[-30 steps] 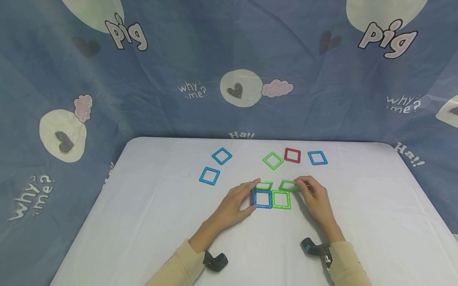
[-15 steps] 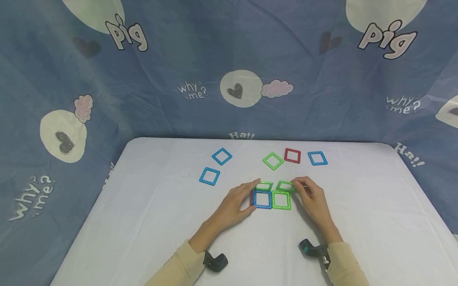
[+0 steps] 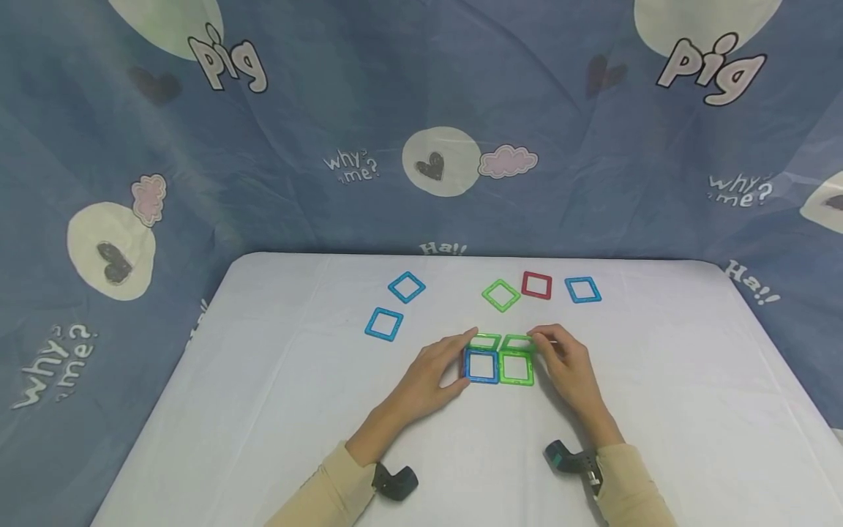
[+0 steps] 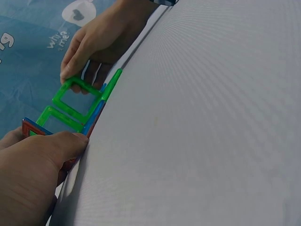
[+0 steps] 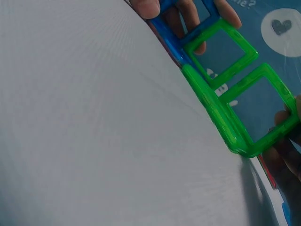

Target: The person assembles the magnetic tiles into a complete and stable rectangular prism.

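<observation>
- A blue printed curtain [image 3: 290,110] hangs behind the white table [image 3: 263,395].
- Its surface stretches wide to both side edges.
- Mid-table, left hand [image 3: 426,377] grips joined frames [image 3: 499,367]; right hand [image 3: 571,369] pinches a standing green frame [image 5: 281,90].

Your bare left hand [image 3: 428,382] angles up and inward, thumb and fingers parted in a wide grip, the thumb nearer you. Your bare right hand [image 3: 574,369] pinches between thumb and index finger, the other fingers bent. Your left forearm [image 3: 332,489] and right forearm [image 3: 634,489], in beige cloth sleeves, slant inward from the near edge.
</observation>
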The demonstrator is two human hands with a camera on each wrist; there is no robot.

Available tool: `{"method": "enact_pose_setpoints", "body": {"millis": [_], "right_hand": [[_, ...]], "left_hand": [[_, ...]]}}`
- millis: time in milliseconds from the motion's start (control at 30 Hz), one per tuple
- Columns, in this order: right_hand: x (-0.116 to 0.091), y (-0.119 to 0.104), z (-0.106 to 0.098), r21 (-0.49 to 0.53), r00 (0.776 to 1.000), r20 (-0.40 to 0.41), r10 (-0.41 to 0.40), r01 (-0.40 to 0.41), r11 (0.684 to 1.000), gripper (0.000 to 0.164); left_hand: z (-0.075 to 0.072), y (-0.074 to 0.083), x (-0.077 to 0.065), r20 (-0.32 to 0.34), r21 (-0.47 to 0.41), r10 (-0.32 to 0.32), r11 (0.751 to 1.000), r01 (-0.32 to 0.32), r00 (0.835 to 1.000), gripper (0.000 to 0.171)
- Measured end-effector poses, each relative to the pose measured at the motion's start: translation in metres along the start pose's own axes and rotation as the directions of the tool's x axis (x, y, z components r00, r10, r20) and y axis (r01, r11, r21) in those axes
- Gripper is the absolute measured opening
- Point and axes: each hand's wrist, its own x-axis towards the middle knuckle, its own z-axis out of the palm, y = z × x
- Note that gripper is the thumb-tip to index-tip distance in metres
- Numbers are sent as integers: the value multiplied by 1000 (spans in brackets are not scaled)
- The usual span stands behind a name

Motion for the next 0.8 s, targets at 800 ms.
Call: {"method": "enact_pose_setpoints", "body": {"millis": [800], "right_hand": [[1, 0, 9, -9, 999, -34, -9, 9, 1000, 20]], "left_hand": [[0, 0, 0, 7, 15, -9, 1000, 9, 1000, 82]]}}
